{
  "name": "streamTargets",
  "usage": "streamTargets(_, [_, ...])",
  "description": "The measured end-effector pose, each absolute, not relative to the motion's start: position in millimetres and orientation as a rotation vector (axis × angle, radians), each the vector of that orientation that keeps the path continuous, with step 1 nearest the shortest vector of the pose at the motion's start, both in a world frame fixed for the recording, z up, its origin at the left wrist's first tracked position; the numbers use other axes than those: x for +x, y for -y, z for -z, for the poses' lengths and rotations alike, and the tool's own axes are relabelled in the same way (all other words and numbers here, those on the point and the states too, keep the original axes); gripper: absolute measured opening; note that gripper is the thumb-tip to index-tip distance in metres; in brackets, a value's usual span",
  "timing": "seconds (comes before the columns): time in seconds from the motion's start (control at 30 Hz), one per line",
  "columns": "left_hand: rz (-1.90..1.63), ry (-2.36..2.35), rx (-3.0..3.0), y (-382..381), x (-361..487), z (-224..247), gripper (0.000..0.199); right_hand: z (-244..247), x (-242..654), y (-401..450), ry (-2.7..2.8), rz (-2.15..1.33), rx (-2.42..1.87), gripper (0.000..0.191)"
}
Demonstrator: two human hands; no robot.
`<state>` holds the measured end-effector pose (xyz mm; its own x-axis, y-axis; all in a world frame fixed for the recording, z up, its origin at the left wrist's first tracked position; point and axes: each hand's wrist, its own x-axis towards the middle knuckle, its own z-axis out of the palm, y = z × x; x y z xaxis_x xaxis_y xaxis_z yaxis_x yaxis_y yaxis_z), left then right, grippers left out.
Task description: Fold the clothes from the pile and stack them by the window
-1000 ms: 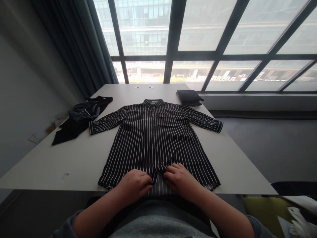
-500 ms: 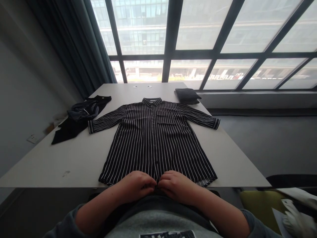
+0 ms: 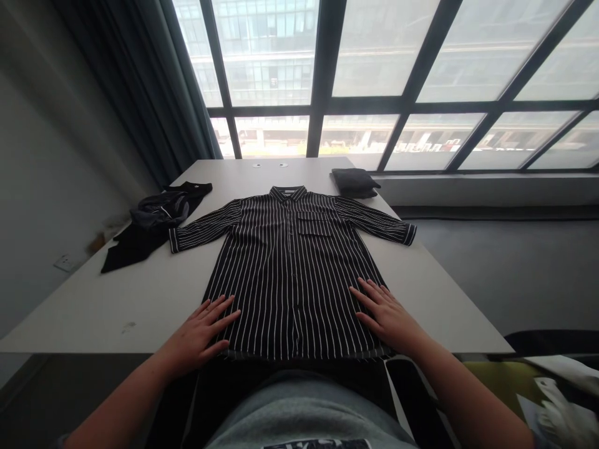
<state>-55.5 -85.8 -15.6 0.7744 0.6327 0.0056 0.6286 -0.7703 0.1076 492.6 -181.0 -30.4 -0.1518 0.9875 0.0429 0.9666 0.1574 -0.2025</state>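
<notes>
The striped shirt [image 3: 294, 262] lies front up on the white surface [image 3: 93, 312], its long axis running away from the person, collar [image 3: 287, 194] toward the window [image 3: 271, 62]. The left hand [image 3: 196, 337] and right hand [image 3: 386, 315] lie at its lower sides, each grip wide, fingers spread. Crumpled dark clothes [image 3: 161, 212] sit left.

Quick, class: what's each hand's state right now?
Left hand: open, spread on the striped shirt, holding nothing.
Right hand: open, spread on the same shirt, holding nothing.

My left hand [image 3: 199, 333]: palm down, fingers [image 3: 227, 320] spread. My right hand [image 3: 386, 317]: likewise. Forearms [image 3: 472, 390]: bare, angled inward.
</notes>
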Motion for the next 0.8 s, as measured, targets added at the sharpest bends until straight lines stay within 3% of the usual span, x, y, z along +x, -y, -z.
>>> streamTargets(0.37, [0.038, -1.173, 2.782, 113.0, -49.7, 6.0, 0.072, 16.3, 478.9, 189.4, 2.327, -0.296, -2.093, 0.072])
streamTargets(0.53, [0.088, -1.213, 2.609, 111.0, -42.2, -22.0, 0.062, -6.2, 483.3, 187.0, 2.391, -0.422, -2.075, 0.075])
streamTargets(0.67, [0.014, -1.289, 2.524, 62.7, -19.8, -55.1, 0.057, -52.4, 470.9, 145.7, 2.441, -0.422, -1.92, 0.056])
streamTargets(0.8, [-0.124, -1.369, 2.633, -38.5, 11.4, -74.5, 0.053, -87.3, 433.4, 56.7, 2.469, -0.321, -1.667, 0.046])
